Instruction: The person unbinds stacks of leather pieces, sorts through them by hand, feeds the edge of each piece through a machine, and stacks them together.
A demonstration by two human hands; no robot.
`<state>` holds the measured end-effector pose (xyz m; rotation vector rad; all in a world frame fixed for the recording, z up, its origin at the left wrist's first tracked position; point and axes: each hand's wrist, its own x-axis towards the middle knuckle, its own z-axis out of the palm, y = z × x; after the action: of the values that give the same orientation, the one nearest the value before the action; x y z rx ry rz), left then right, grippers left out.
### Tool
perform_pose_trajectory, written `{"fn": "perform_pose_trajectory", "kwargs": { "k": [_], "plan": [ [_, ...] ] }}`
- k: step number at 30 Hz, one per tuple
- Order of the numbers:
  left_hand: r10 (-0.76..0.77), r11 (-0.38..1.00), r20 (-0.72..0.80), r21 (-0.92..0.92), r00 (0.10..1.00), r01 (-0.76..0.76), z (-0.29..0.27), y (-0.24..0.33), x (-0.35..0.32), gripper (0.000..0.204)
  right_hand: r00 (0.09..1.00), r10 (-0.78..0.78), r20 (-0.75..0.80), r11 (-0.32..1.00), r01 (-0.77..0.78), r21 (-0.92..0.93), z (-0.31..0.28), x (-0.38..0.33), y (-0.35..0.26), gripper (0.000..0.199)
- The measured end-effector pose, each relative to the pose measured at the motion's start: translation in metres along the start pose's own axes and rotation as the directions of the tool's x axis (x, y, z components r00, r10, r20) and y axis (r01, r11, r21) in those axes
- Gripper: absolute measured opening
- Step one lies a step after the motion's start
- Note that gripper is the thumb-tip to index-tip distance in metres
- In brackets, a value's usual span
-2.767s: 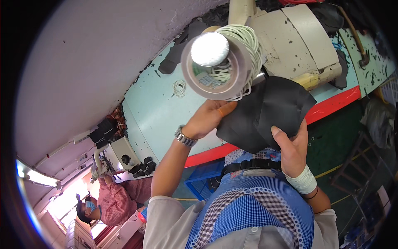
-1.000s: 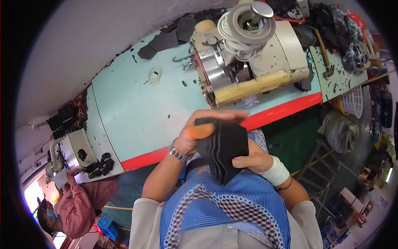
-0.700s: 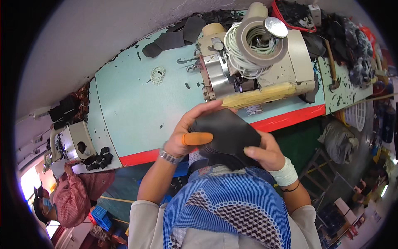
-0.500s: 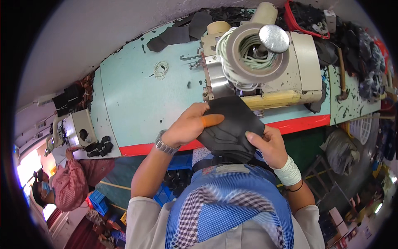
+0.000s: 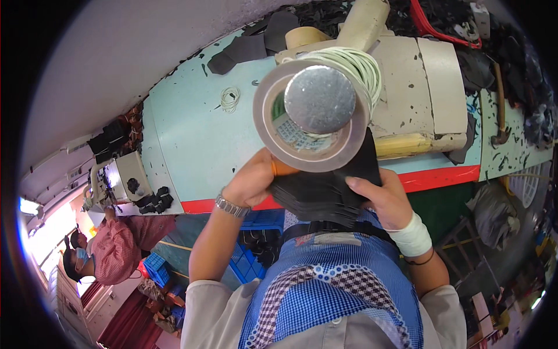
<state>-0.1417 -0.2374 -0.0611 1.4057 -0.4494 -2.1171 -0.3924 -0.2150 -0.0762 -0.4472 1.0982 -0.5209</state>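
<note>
A long light blue work table [image 5: 192, 139] with a red front edge fills the middle of the view. Its paint has many black chips and marks. Behind it is a plain grey wall [image 5: 116, 52]. On the table stands one big cream sewing machine [image 5: 418, 87] with worn paint. On top of it sit one shiny round metal disc [image 5: 319, 99], a wide brown roll of tape [image 5: 273, 139] around the disc, and a bundle of white cord [image 5: 354, 61].

One small coil of white cord [image 5: 230, 99] lies flat on the table, well apart from the machine. One hammer with a wooden handle [image 5: 500, 99] lies at the right end. Flat black cut pieces [image 5: 238, 49] lie along the back edge.

Down at the left, another person in a pink checked shirt [image 5: 125, 247] sits by a second pale machine [image 5: 125, 177].

The stack of thin black pieces [image 5: 325, 195] is held in front of the person's chest, just below the tape roll. The pieces are dark, flat and layered like pages, with edges fanned out at the bottom.

The left hand [image 5: 253, 180] is closed on the left side of the stack; one finger wears an orange cover. A metal watch [image 5: 231, 205] is on that wrist. The right hand [image 5: 381, 195] grips the right side, thumb on top. A white band [image 5: 411, 235] wraps that wrist.
</note>
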Motion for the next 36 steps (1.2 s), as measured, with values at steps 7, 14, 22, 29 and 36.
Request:
{"fn": "perform_pose_trajectory", "kwargs": {
  "k": [7, 14, 22, 29, 36],
  "plan": [
    [0.077, 0.934, 0.027, 0.347, 0.997, -0.082, 0.004, -0.012, 0.019, 0.028, 0.986, 0.027, -0.165, 0.990, -0.002, 0.144, -0.003, -0.020, -0.012, 0.030],
    [0.063, 0.947, 0.101, 0.307, 0.993, -0.091, -0.077, -0.036, -0.014, 0.036, 0.432, -0.879, 0.201, -0.297, -0.166, -0.940, -0.061, 0.013, -0.045, 0.060],
    [0.007, 0.909, -0.050, 0.416, 0.999, 0.014, -0.130, -0.094, 0.014, 0.028, 0.782, -0.523, -0.338, 0.663, 0.124, -0.738, -0.061, 0.021, 0.081, 0.023],
    [0.236, 0.750, -0.076, 0.648, 0.969, -0.132, -0.092, -0.071, -0.021, 0.023, 0.987, -0.032, -0.160, 0.901, -0.041, -0.431, -0.097, 0.102, 0.114, 0.038],
    [0.193, 0.952, 0.128, -0.265, 0.973, -0.154, -0.069, -0.092, -0.034, 0.041, 0.814, -0.476, -0.334, 0.570, -0.004, -0.822, -0.057, 0.091, 0.108, 0.032]
  ]
}}
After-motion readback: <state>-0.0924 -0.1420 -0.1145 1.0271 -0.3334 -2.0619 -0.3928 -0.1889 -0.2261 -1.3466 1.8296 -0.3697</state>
